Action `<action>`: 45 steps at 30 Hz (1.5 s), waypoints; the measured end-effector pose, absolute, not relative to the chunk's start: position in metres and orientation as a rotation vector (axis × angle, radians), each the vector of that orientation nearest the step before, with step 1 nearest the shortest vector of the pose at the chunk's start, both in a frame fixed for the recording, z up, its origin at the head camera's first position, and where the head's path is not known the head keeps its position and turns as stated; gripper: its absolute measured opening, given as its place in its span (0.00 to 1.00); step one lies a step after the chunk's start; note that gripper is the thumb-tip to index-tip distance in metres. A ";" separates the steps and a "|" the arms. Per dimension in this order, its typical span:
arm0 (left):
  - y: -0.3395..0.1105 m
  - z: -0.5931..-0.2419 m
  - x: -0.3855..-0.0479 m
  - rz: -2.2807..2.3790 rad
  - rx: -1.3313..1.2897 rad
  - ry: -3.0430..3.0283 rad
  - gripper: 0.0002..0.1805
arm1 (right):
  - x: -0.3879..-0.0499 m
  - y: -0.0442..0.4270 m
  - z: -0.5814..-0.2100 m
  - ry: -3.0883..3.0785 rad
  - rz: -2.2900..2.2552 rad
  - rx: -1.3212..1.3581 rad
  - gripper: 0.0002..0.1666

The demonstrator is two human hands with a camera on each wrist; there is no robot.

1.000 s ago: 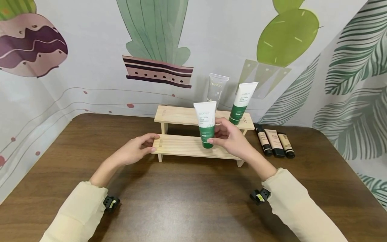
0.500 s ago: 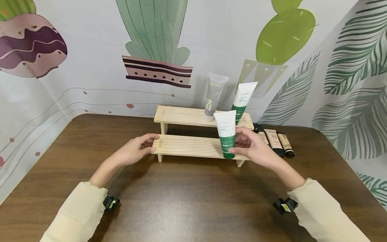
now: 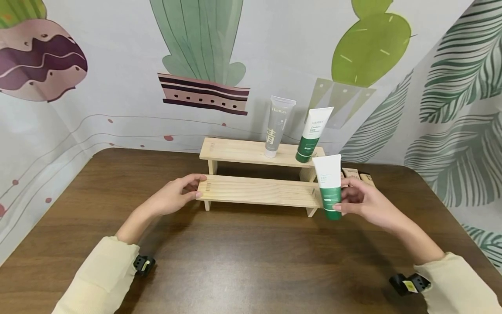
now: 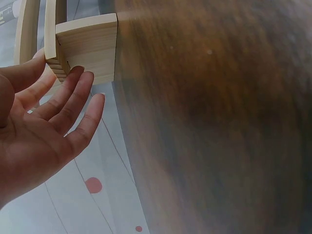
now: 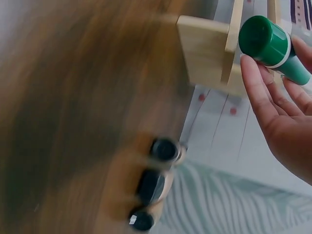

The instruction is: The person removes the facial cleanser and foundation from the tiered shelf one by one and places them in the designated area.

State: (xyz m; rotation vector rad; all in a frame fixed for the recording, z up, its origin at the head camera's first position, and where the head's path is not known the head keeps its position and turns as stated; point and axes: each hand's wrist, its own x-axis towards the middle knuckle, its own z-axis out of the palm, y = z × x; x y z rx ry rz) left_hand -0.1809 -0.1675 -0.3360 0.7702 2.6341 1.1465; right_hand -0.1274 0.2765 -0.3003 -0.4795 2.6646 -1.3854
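Observation:
The right hand [image 3: 364,203] pinches a white-and-green squeeze tube [image 3: 330,187] by its lower part. It holds the tube upright off the right end of the lower tier of a two-tier wooden shelf [image 3: 251,189]. In the right wrist view the tube's green cap [image 5: 257,36] points toward the camera. The left hand [image 3: 178,194] grips the left end of the lower tier; the left wrist view shows its thumb on the board [image 4: 52,44] and the other fingers loosely spread. On the upper tier stand a grey tube [image 3: 277,126] and another white-and-green tube [image 3: 313,133].
Several beige tubes with black caps lie on the brown table [image 3: 235,261] right of the shelf, partly hidden by the right hand; the right wrist view shows their caps [image 5: 151,185]. Behind the table hangs a cactus-printed cloth [image 3: 129,87].
The right hand has carried the white-and-green tube rightward and slightly down, from in front of the shelf's middle to its right end. The left hand has stayed in place.

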 end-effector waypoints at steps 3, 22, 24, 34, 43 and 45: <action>-0.168 -0.336 -0.181 1.147 0.774 2.632 0.22 | -0.121 0.290 -0.302 2.641 -1.386 -0.432 0.24; -0.167 -0.333 -0.179 1.149 0.775 2.641 0.21 | -0.084 0.348 -0.331 2.438 -1.345 -0.296 0.22; -0.167 -0.333 -0.179 1.143 0.770 2.646 0.21 | -0.082 0.351 -0.334 2.401 -1.348 -0.274 0.22; -0.167 -0.333 -0.179 1.130 0.757 2.646 0.21 | -0.082 0.364 -0.346 2.128 -1.527 -0.270 0.15; -0.167 -0.333 -0.179 1.138 0.760 2.650 0.21 | -0.087 0.366 -0.350 2.009 -1.564 -0.227 0.14; -0.167 -0.333 -0.179 1.138 0.763 2.650 0.21 | -0.087 0.365 -0.350 2.014 -1.556 -0.217 0.16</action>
